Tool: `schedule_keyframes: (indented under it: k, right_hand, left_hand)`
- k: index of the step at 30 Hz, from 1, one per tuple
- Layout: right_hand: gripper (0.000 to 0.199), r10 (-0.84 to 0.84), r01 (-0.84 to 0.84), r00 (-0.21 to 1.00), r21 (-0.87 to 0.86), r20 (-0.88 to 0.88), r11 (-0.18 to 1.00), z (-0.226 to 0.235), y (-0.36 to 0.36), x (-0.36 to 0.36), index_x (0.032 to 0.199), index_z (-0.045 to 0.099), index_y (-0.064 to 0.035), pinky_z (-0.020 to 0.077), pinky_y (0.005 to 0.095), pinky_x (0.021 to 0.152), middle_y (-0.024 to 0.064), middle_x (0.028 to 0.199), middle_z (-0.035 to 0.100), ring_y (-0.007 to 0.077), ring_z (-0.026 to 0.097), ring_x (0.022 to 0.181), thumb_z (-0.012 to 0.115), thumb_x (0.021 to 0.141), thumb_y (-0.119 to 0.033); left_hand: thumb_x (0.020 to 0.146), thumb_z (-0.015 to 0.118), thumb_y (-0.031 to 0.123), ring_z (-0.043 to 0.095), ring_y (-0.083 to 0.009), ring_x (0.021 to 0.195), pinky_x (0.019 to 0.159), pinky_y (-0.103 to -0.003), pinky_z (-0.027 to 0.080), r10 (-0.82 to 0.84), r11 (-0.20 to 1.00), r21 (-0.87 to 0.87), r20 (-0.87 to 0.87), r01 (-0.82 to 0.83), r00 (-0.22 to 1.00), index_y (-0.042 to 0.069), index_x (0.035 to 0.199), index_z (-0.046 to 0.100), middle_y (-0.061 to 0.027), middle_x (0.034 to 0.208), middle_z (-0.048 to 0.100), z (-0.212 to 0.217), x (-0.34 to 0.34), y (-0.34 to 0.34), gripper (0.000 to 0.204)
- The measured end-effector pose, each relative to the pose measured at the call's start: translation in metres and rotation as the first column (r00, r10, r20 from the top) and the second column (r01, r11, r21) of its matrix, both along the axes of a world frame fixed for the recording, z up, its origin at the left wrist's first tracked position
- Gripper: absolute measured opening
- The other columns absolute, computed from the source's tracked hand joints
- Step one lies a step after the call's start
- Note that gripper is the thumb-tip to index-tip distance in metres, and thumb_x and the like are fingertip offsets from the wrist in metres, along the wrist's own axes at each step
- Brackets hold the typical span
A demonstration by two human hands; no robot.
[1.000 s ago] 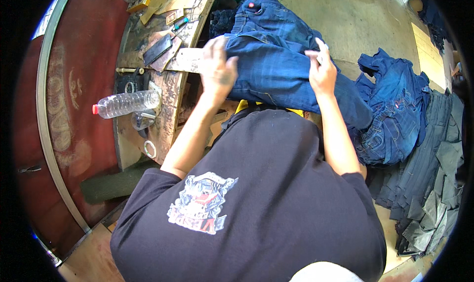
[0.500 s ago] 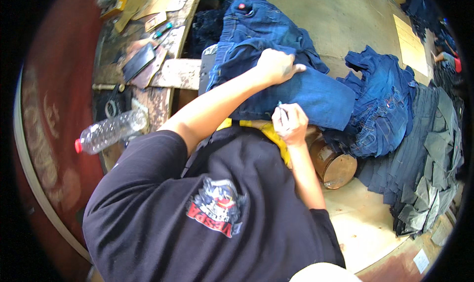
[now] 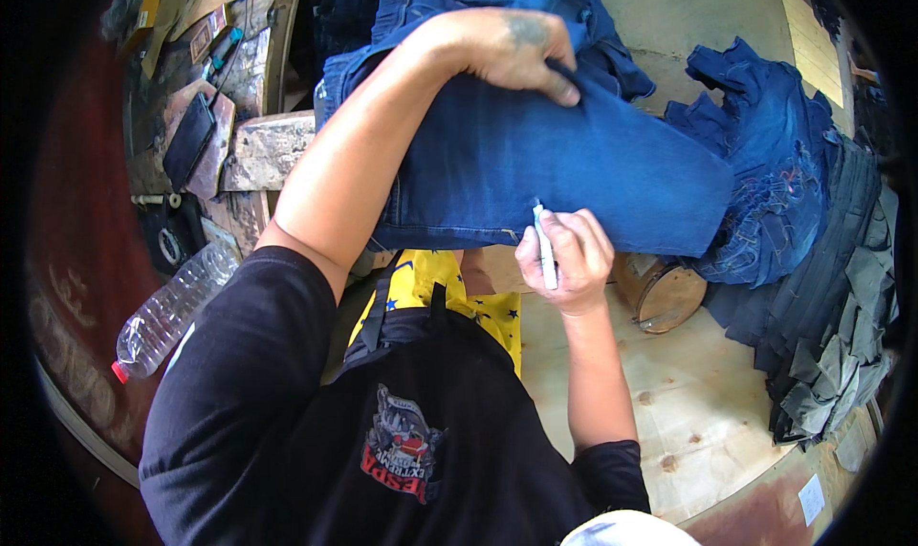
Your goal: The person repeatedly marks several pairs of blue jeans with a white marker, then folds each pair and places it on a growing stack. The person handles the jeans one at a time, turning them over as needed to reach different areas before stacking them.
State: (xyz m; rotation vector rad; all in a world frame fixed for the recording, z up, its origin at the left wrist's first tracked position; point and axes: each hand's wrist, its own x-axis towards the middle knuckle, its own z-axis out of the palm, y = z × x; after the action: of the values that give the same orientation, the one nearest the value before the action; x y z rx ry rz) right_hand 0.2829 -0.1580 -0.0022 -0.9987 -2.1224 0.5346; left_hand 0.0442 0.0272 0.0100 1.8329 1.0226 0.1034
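Blue denim jeans (image 3: pixel 497 154) lie in front of me, one leg spread flat and reaching to the right. My left hand (image 3: pixel 521 54) is closed on a fold of the jeans at the far side of that leg, thumb on top and fingers curled, partly hidden. Nearer to me, my right hand (image 3: pixel 572 259) pinches a slim white pen-like stick (image 3: pixel 547 250). Its upper tip meets the denim close to the leg's near seam. Whether it is chalk or a marker I cannot make out.
More crumpled denim (image 3: pixel 765 173) is heaped at the right, beside stacked dark grey cloth (image 3: pixel 832 297). A round wooden piece (image 3: pixel 669 297) sits below the leg's end. On the left are a clear plastic bottle (image 3: pixel 177 312), a worn wooden bench (image 3: pixel 263 149) and a dark phone-like slab (image 3: pixel 191 135).
My view has come closer to the jeans, and the leg lies broader across it. My right hand has turned, so the white stick shows. My left hand still holds the denim.
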Motion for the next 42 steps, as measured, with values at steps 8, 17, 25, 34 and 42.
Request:
schedule_keyframes:
  k: [8, 17, 25, 34, 42]
  right_hand:
    - [0.018, -0.152, 0.153, 0.988, 0.046, -0.026, 0.987, 0.006, 0.044, -0.023, 0.093, 0.069, 0.0015, 0.0544, 0.0390, 0.058, 0.0120, 0.077, 0.063, 0.0296, 0.064, 0.062, 0.076, 0.077, 0.007]
    - [0.013, -0.200, 0.200, 0.980, -0.012, 0.000, 0.980, -0.002, 0.094, -0.051, 0.086, 0.068, 0.0000, 0.0546, 0.0388, 0.058, 0.0133, 0.075, 0.065, 0.0313, 0.066, 0.062, 0.076, 0.079, 0.007]
    - [0.012, -0.174, 0.174, 0.985, 0.051, -0.011, 0.983, -0.001, 0.062, -0.040, 0.085, 0.067, 0.0037, 0.0512, 0.0380, 0.054, 0.0133, 0.073, 0.061, 0.0285, 0.061, 0.057, 0.073, 0.077, 0.011]
    - [0.012, -0.142, 0.139, 0.989, -0.068, -0.034, 0.988, 0.008, 0.031, -0.027, 0.083, 0.067, 0.0044, 0.0486, 0.0340, 0.051, 0.0138, 0.073, 0.063, 0.0254, 0.058, 0.054, 0.073, 0.075, 0.011]
    - [0.016, -0.240, 0.246, 0.966, 0.057, -0.096, 0.968, -0.011, 0.071, -0.041, 0.088, 0.071, 0.0031, 0.0535, 0.0345, 0.054, 0.0126, 0.073, 0.065, 0.0255, 0.064, 0.057, 0.075, 0.074, 0.011]
  left_hand:
    - [0.092, 0.081, 0.022, 0.080, -0.0305, 0.094, 0.089, -0.043, 0.062, 0.220, 0.797, 0.577, 0.000, -0.180, 0.975, 0.015, 0.116, 0.085, -0.0161, 0.097, 0.081, -0.027, 0.018, -0.010, 0.026]
    - [0.084, 0.077, 0.023, 0.077, -0.0375, 0.079, 0.075, -0.050, 0.061, 0.307, 0.738, 0.621, 0.039, -0.263, 0.951, 0.017, 0.105, 0.084, -0.0180, 0.084, 0.077, -0.028, 0.012, -0.002, 0.023]
    - [0.082, 0.076, 0.022, 0.076, -0.0351, 0.077, 0.070, -0.048, 0.059, 0.333, 0.617, 0.730, 0.097, -0.294, 0.938, 0.017, 0.103, 0.081, -0.0137, 0.079, 0.075, -0.023, 0.014, -0.007, 0.021]
    - [0.083, 0.074, 0.021, 0.076, -0.0345, 0.077, 0.072, -0.047, 0.059, 0.366, 0.679, 0.675, 0.027, -0.287, 0.930, 0.017, 0.101, 0.081, -0.0135, 0.078, 0.074, -0.029, 0.016, -0.004, 0.020]
    - [0.086, 0.074, 0.020, 0.079, -0.0358, 0.085, 0.079, -0.047, 0.061, 0.427, 0.704, 0.626, 0.005, -0.336, 0.904, 0.017, 0.100, 0.085, -0.0163, 0.087, 0.079, -0.041, 0.021, 0.002, 0.018]
